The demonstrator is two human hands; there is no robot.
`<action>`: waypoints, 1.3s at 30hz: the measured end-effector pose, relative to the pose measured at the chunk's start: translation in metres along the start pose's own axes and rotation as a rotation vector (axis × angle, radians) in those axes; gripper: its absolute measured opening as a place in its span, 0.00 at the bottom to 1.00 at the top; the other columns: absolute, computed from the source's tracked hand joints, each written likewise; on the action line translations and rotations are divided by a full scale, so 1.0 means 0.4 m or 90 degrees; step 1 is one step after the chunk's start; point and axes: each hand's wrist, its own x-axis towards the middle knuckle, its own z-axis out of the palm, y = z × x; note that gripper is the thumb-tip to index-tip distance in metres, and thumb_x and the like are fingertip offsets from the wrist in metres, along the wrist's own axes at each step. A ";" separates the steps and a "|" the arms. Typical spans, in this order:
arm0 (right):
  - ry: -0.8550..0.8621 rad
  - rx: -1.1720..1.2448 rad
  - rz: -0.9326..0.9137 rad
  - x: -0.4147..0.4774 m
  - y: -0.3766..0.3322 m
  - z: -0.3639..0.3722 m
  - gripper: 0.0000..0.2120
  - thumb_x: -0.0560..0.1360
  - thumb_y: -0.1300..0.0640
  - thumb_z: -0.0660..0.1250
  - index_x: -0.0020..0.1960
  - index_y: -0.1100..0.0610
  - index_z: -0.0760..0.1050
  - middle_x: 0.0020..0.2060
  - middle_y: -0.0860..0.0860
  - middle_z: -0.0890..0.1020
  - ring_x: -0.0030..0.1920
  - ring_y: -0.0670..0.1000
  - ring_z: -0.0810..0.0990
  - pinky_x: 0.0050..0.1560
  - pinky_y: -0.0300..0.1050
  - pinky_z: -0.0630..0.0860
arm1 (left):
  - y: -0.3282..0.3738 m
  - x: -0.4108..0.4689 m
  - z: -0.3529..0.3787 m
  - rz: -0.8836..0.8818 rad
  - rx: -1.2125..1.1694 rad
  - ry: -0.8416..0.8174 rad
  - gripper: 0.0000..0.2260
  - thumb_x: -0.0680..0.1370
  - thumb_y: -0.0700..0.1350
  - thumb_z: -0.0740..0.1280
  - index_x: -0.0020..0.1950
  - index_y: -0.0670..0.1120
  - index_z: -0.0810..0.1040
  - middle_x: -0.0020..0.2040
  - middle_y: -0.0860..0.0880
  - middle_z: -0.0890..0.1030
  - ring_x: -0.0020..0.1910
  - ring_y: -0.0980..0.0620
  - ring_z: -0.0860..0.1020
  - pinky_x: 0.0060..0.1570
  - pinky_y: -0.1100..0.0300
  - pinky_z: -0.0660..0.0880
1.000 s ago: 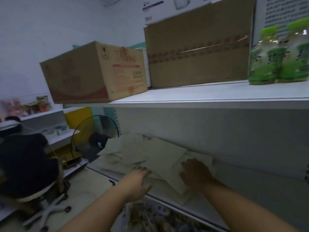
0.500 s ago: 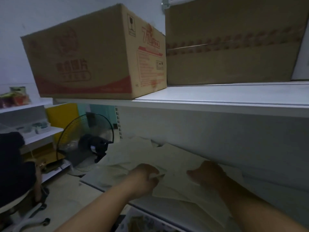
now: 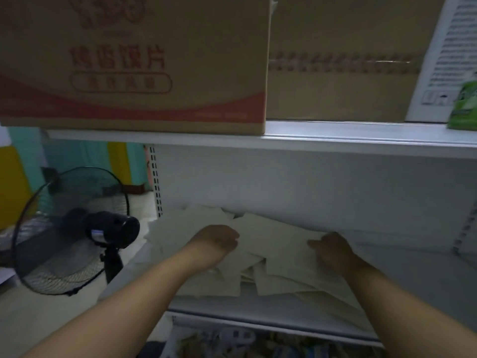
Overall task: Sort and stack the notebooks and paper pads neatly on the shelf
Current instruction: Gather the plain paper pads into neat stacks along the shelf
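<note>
**Both hands in a loose heap of pads**

Head view: the pale paper pads (image 3: 273, 239) lie scattered and overlapping on the lower shelf (image 3: 258, 310), corners pointing every way, and nothing is stacked yet. The left hand (image 3: 216, 241) sits on the left of the heap with knuckles up. Its fingers curl out of sight, so I cannot tell whether its grip has hold of a pad. The right hand (image 3: 333, 248) rests on the right of the heap, thumb out, its grip apparently loose and holding nothing. A fan (image 3: 72, 228) stands just beyond the shelf's left end, and a printed carton (image 3: 134, 63) sits on the shelf above.

Risks, as I judge them:
- Several pads lie close to the front edge, so sweeping them together could push some off.
- The light is dim, so different kinds may get mixed.
</note>
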 end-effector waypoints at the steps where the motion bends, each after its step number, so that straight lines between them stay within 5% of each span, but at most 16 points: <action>1: 0.013 0.004 -0.015 0.004 0.004 0.017 0.20 0.71 0.50 0.72 0.55 0.62 0.73 0.61 0.61 0.75 0.61 0.59 0.76 0.49 0.42 0.73 | -0.009 0.002 0.009 0.005 -0.005 -0.011 0.14 0.80 0.46 0.62 0.63 0.46 0.77 0.65 0.50 0.75 0.65 0.51 0.73 0.63 0.63 0.68; 3: -0.034 -0.028 0.003 -0.030 -0.010 0.036 0.45 0.60 0.41 0.76 0.69 0.60 0.64 0.65 0.57 0.73 0.62 0.59 0.74 0.59 0.49 0.74 | -0.025 0.000 0.026 0.015 -0.019 -0.022 0.12 0.79 0.45 0.63 0.61 0.47 0.78 0.63 0.51 0.77 0.63 0.52 0.74 0.61 0.65 0.68; 4: -0.034 -0.081 0.018 -0.041 -0.019 0.050 0.48 0.57 0.38 0.74 0.69 0.58 0.62 0.65 0.56 0.72 0.64 0.59 0.72 0.63 0.52 0.72 | -0.031 -0.002 0.031 0.017 -0.012 -0.027 0.12 0.79 0.46 0.63 0.61 0.49 0.78 0.63 0.52 0.77 0.62 0.53 0.75 0.59 0.67 0.68; 8: 0.021 -0.198 0.046 -0.052 -0.048 0.101 0.39 0.67 0.41 0.70 0.70 0.56 0.60 0.67 0.57 0.66 0.69 0.59 0.63 0.67 0.53 0.63 | -0.067 -0.005 0.028 0.008 -0.026 -0.022 0.12 0.78 0.49 0.64 0.61 0.53 0.77 0.64 0.55 0.75 0.61 0.55 0.74 0.59 0.68 0.67; 11: 0.076 -0.083 0.062 -0.032 -0.048 0.113 0.40 0.66 0.52 0.73 0.72 0.57 0.57 0.66 0.58 0.69 0.67 0.60 0.66 0.66 0.52 0.67 | -0.087 -0.008 0.009 0.009 -0.014 -0.020 0.12 0.78 0.48 0.63 0.62 0.53 0.77 0.64 0.55 0.75 0.61 0.55 0.74 0.58 0.67 0.67; 14: 0.100 0.105 0.078 -0.007 -0.036 0.095 0.25 0.65 0.63 0.71 0.61 0.64 0.73 0.57 0.61 0.78 0.58 0.61 0.77 0.59 0.50 0.74 | -0.100 -0.001 -0.015 0.017 -0.028 -0.001 0.12 0.78 0.48 0.64 0.61 0.54 0.77 0.65 0.55 0.74 0.61 0.55 0.73 0.59 0.67 0.67; 16: 0.097 0.203 0.029 -0.006 -0.033 0.082 0.13 0.67 0.67 0.67 0.51 0.65 0.79 0.50 0.62 0.81 0.49 0.57 0.80 0.49 0.49 0.77 | -0.100 -0.003 -0.035 0.022 -0.048 0.013 0.11 0.78 0.48 0.64 0.60 0.55 0.76 0.66 0.55 0.74 0.61 0.55 0.73 0.60 0.66 0.67; 18: 0.110 0.271 -0.050 -0.015 -0.052 0.062 0.13 0.71 0.69 0.63 0.54 0.61 0.77 0.51 0.61 0.80 0.46 0.54 0.76 0.40 0.41 0.71 | -0.094 -0.010 -0.062 0.041 -0.033 0.035 0.14 0.78 0.47 0.65 0.63 0.55 0.74 0.67 0.56 0.72 0.61 0.56 0.72 0.58 0.67 0.66; 23: -0.033 0.385 -0.234 -0.073 -0.133 -0.012 0.11 0.76 0.67 0.62 0.51 0.53 0.76 0.50 0.56 0.80 0.48 0.56 0.78 0.46 0.45 0.72 | -0.062 -0.012 -0.185 0.147 0.022 0.193 0.25 0.74 0.46 0.70 0.70 0.56 0.67 0.73 0.58 0.62 0.73 0.58 0.59 0.71 0.64 0.53; 25: -0.149 0.415 -0.296 -0.118 -0.171 -0.012 0.13 0.76 0.69 0.63 0.49 0.53 0.79 0.43 0.52 0.84 0.42 0.52 0.81 0.42 0.42 0.76 | -0.057 -0.016 -0.239 0.094 0.000 0.124 0.31 0.72 0.50 0.73 0.71 0.57 0.64 0.70 0.60 0.64 0.68 0.60 0.63 0.68 0.62 0.61; 27: -0.227 0.407 -0.339 -0.160 -0.217 0.013 0.13 0.75 0.70 0.63 0.49 0.53 0.80 0.38 0.48 0.85 0.39 0.48 0.83 0.40 0.40 0.79 | -0.059 -0.042 -0.267 -0.042 -0.146 -0.097 0.26 0.71 0.51 0.73 0.68 0.54 0.68 0.63 0.57 0.74 0.57 0.60 0.76 0.55 0.66 0.73; 29: -0.226 0.360 -0.366 -0.187 -0.258 0.053 0.13 0.75 0.68 0.64 0.49 0.52 0.80 0.37 0.44 0.85 0.38 0.44 0.82 0.40 0.37 0.79 | -0.093 -0.072 -0.252 -0.148 -0.286 -0.270 0.19 0.72 0.49 0.72 0.61 0.48 0.75 0.56 0.50 0.82 0.53 0.51 0.81 0.56 0.57 0.76; 30: -0.199 0.332 -0.383 -0.195 -0.274 0.074 0.11 0.76 0.66 0.65 0.50 0.52 0.81 0.38 0.42 0.85 0.39 0.42 0.82 0.41 0.36 0.77 | -0.123 -0.082 -0.239 -0.173 -0.304 -0.258 0.18 0.72 0.47 0.72 0.61 0.46 0.76 0.54 0.47 0.83 0.54 0.47 0.81 0.59 0.51 0.75; 33: -0.044 0.167 -0.369 -0.185 -0.281 0.141 0.13 0.77 0.55 0.66 0.60 0.56 0.77 0.55 0.48 0.81 0.53 0.47 0.80 0.52 0.37 0.73 | -0.209 -0.108 -0.209 -0.222 -0.389 -0.088 0.15 0.74 0.40 0.69 0.60 0.42 0.77 0.51 0.43 0.84 0.53 0.39 0.81 0.60 0.41 0.73; 36: -0.189 -0.175 -0.311 -0.188 -0.229 0.226 0.38 0.74 0.38 0.62 0.76 0.55 0.54 0.75 0.51 0.59 0.74 0.51 0.60 0.71 0.44 0.60 | -0.261 -0.139 -0.210 -0.253 -0.596 0.069 0.12 0.76 0.35 0.64 0.59 0.39 0.76 0.46 0.40 0.84 0.47 0.38 0.80 0.50 0.44 0.76; 39: -0.210 -0.442 -0.340 -0.196 -0.189 0.313 0.40 0.74 0.34 0.56 0.77 0.50 0.42 0.77 0.52 0.44 0.77 0.56 0.44 0.74 0.58 0.47 | -0.289 -0.171 -0.225 -0.274 -0.643 0.159 0.11 0.76 0.32 0.61 0.57 0.41 0.74 0.43 0.40 0.82 0.43 0.40 0.79 0.40 0.51 0.74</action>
